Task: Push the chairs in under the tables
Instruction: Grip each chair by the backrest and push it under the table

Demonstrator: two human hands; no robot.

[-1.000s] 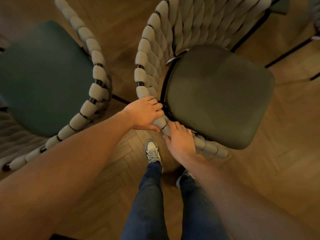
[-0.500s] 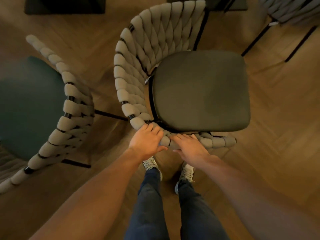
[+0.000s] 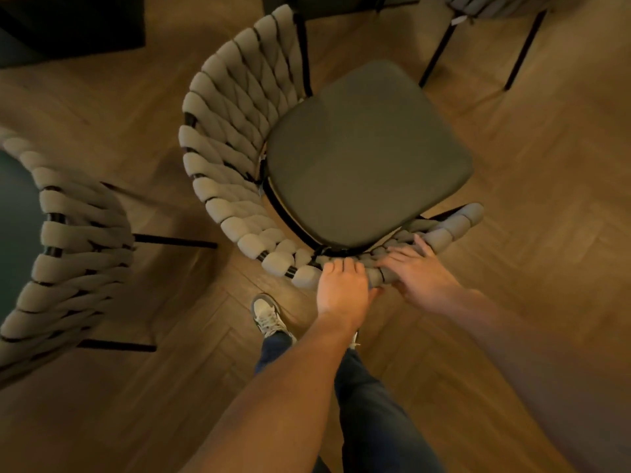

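A chair [image 3: 368, 155] with a dark green seat and a curved back of thick grey woven rope stands right in front of me. My left hand [image 3: 341, 291] is closed over the rope rim of the backrest at its near edge. My right hand [image 3: 415, 273] lies on the same rim just to the right, fingers spread flat along the rope. A dark table edge [image 3: 341, 3] shows at the top, beyond the chair.
A second matching chair [image 3: 68, 254] stands at the left, its black legs pointing toward me. A third chair [image 3: 488, 5] is at the top right. Another dark table [image 3: 68, 25] fills the top left. My feet stand on herringbone wood floor [image 3: 546, 199].
The chair has moved away from me toward the table and turned. My hands have shifted right along the backrest rim, and the left chair has dropped farther left in view.
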